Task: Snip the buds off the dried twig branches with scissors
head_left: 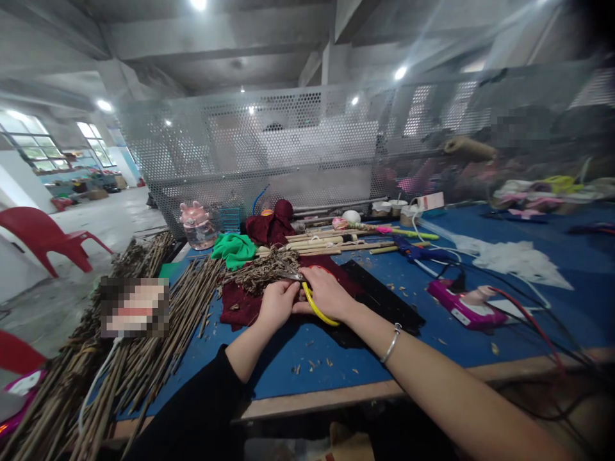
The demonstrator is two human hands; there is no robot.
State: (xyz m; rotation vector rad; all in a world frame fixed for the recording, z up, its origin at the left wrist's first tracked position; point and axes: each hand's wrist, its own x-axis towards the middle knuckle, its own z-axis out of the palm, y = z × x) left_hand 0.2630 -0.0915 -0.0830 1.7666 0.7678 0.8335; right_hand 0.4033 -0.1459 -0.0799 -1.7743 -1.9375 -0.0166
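Observation:
My right hand is wrapped round yellow-handled scissors, whose metal blades point left over dried brown plant stuff. Close beside the blades, my left hand is closed in a pinch; what lies between its fingers is too small to make out. Under both hands lies a dark red cloth, with a black piece of material to its right. A bundle of thin brown stems spreads over the table to the left of my left hand.
On the blue table lie small scraps. A magenta power strip with cables and a blue glue gun are at the right. Green cloth, a pink-lidded jar and pale sticks lie behind. A perforated metal screen bounds the back.

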